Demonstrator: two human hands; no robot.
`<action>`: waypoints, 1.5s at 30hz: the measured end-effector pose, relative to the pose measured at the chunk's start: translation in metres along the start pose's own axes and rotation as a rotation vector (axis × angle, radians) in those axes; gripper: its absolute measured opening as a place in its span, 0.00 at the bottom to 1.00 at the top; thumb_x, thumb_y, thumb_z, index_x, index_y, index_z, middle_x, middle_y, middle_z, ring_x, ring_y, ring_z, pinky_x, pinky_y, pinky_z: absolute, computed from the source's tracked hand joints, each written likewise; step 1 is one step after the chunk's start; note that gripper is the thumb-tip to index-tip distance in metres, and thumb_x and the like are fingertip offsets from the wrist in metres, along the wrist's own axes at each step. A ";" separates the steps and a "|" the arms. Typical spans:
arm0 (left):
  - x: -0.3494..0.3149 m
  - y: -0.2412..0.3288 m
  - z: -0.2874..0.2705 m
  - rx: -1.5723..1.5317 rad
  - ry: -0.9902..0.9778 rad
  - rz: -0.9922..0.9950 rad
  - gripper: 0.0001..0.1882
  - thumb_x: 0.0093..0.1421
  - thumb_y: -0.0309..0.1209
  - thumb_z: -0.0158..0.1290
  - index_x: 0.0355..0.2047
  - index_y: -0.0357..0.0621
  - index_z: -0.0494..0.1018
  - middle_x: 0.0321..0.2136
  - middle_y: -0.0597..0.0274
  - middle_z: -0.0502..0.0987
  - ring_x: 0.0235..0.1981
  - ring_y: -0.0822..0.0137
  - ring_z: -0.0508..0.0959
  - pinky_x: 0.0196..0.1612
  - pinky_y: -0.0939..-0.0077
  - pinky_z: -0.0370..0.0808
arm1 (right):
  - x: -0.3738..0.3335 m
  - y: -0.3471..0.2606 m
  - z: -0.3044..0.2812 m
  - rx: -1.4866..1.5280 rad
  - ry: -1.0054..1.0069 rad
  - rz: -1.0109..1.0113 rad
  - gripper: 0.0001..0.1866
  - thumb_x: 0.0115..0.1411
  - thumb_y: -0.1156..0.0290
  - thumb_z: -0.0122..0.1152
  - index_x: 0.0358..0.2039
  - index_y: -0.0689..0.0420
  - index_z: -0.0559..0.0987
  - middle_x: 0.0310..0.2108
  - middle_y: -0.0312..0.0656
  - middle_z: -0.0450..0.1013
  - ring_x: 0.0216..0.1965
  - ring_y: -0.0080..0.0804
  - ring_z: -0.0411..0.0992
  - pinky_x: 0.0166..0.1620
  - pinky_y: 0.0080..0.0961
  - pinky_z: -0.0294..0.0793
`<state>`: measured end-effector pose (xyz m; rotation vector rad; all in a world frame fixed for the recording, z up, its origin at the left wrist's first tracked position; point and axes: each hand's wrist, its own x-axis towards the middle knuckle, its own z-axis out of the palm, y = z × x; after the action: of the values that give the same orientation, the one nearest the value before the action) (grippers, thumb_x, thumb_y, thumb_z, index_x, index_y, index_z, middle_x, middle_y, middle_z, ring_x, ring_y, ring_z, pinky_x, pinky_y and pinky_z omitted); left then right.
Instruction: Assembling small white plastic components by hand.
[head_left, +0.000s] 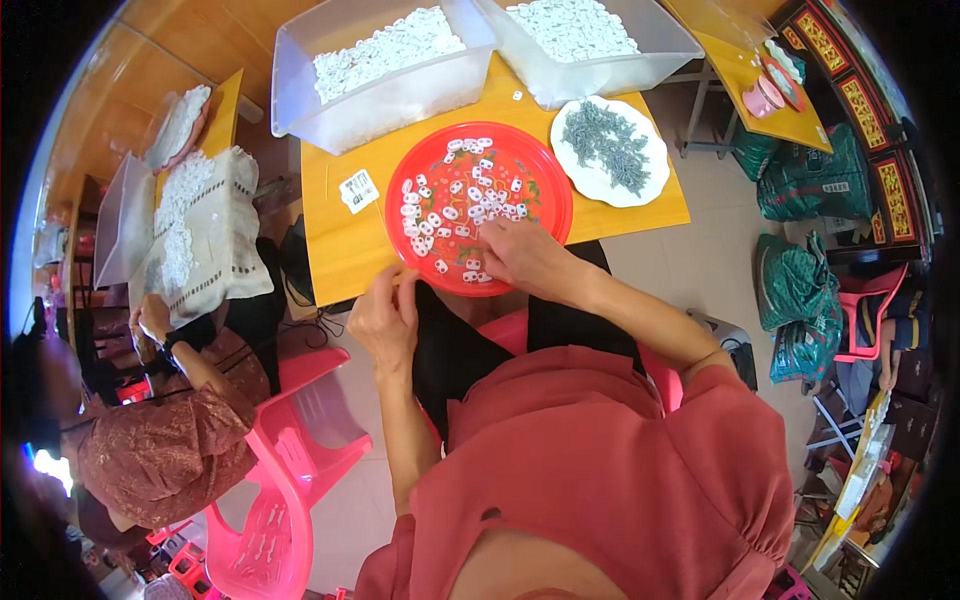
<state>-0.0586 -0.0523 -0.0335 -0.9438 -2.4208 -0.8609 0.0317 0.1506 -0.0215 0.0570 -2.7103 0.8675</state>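
Note:
A round red tray (550, 185) sits at the table's front edge, with many small white two-holed plastic pieces (408, 212) scattered over its flowered bottom. My right hand (522, 258) reaches over the tray's right front part, fingers bent down among the pieces; whatever is in its fingertips is hidden. At the tray's left front rim, my left hand (383, 318) is closed in a pinch. A thin stick-like line rises from near its fingertips along the rim, too fine to identify. A white scalloped plate (652, 180) with a heap of small dark grey slender pieces (607, 145) stands right of the tray.
Two translucent bins (390, 118) (600, 80) of white pieces stand behind the tray on the yellow table (335, 250). A white printed card (357, 191) lies left. Another person (170, 430) works at a cloth-covered table on the left, near a pink chair (275, 490). Green sacks (815, 190) lie right.

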 end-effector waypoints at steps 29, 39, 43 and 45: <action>0.114 0.031 0.074 0.291 -0.388 -0.114 0.07 0.50 0.32 0.57 0.28 0.44 0.75 0.30 0.54 0.76 0.31 0.49 0.77 0.34 0.56 0.72 | -0.060 -0.008 -0.017 0.749 0.347 0.279 0.05 0.54 0.78 0.60 0.33 0.61 0.79 0.25 0.35 0.71 0.22 0.15 0.65 0.25 0.14 0.63; 0.120 0.022 0.088 0.077 -0.368 -0.024 0.08 0.49 0.29 0.57 0.31 0.43 0.75 0.32 0.54 0.76 0.33 0.50 0.77 0.35 0.59 0.72 | -0.057 -0.007 -0.024 0.734 0.298 0.311 0.06 0.53 0.77 0.59 0.32 0.61 0.78 0.26 0.40 0.72 0.22 0.24 0.69 0.27 0.20 0.68; 0.122 0.020 0.098 0.100 -0.413 0.011 0.08 0.49 0.29 0.58 0.29 0.41 0.75 0.29 0.53 0.75 0.31 0.54 0.77 0.34 0.63 0.72 | -0.057 -0.005 -0.020 0.762 0.319 0.308 0.05 0.53 0.77 0.60 0.32 0.61 0.78 0.25 0.40 0.72 0.21 0.23 0.69 0.26 0.20 0.67; 0.123 0.018 0.099 0.097 -0.423 0.034 0.07 0.50 0.29 0.57 0.29 0.40 0.74 0.29 0.53 0.75 0.31 0.54 0.77 0.34 0.63 0.72 | -0.058 -0.003 -0.018 0.774 0.333 0.308 0.05 0.53 0.77 0.60 0.32 0.62 0.78 0.25 0.40 0.72 0.21 0.23 0.68 0.26 0.20 0.67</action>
<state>-0.1449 0.0815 -0.0304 -1.2269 -2.7563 -0.5676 0.0923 0.1559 -0.0226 -0.3180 -1.9663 1.7840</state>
